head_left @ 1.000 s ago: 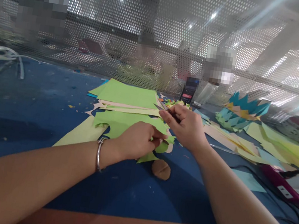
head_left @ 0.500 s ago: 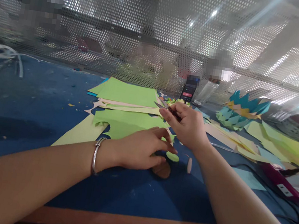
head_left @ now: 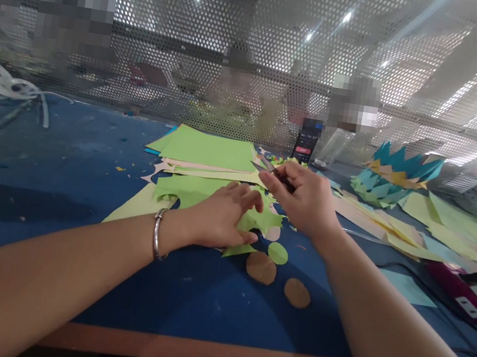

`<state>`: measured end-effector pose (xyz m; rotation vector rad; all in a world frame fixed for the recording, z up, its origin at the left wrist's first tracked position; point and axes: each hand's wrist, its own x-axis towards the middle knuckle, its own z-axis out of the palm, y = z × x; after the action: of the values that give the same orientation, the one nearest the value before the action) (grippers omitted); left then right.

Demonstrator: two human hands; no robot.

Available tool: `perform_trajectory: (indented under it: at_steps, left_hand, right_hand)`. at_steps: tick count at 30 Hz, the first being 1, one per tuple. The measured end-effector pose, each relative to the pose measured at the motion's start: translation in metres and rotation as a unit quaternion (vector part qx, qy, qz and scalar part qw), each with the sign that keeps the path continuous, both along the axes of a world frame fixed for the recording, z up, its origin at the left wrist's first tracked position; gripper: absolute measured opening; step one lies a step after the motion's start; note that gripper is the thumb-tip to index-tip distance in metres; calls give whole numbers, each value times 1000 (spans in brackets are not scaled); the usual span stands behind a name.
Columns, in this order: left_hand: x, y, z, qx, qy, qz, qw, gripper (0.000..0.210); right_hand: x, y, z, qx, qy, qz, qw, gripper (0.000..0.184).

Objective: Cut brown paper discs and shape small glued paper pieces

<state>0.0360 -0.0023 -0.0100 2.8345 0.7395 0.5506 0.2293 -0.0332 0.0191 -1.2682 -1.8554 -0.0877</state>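
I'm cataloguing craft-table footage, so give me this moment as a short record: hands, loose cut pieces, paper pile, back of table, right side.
Left hand: spread over a green sheet with cut-out edges; contact unclear
Right hand: holding scissors
Cut pieces: green round; larger brown round; smaller brown round
Paper pile: light green on top
Back: phone, propped up; clear bottle beside it
Right side: zigzag-edged paper; magenta power strip

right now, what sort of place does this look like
Probably a paper-craft workspace: the right hand holds scissors, cut paper discs lie on the blue tabletop, and there is a stack of green sheets.
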Motion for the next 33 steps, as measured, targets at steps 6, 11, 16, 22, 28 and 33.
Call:
perform_trajectory:
  at_steps: [6, 11, 16, 22, 28, 33]
  left_hand:
    - [7, -4, -8, 34, 22, 32, 999, 31]
    - [-5, -1, 5, 67, 103, 57, 991, 30]
    - [-19, 10, 31, 113, 103, 137, 979, 40]
    - [-33, 6, 72, 261, -51, 192, 945, 36]
    - [-38, 25, 56, 291, -77, 208, 931, 44]
    - [-45, 57, 28, 151, 53, 205, 966, 45]
  right_hand:
    - [0, 1, -1, 2, -16, -19, 1000, 44]
    - [-1, 0, -1, -4, -17, -21, 1000, 47]
    - [0, -2, 0, -6, -5, -29, 1000, 44]
    - [1, -4, 3, 44, 31, -75, 996, 43]
    - [4, 1, 2, 41, 33, -113, 992, 45]
    - [7, 4, -1, 26, 8, -113, 993, 45]
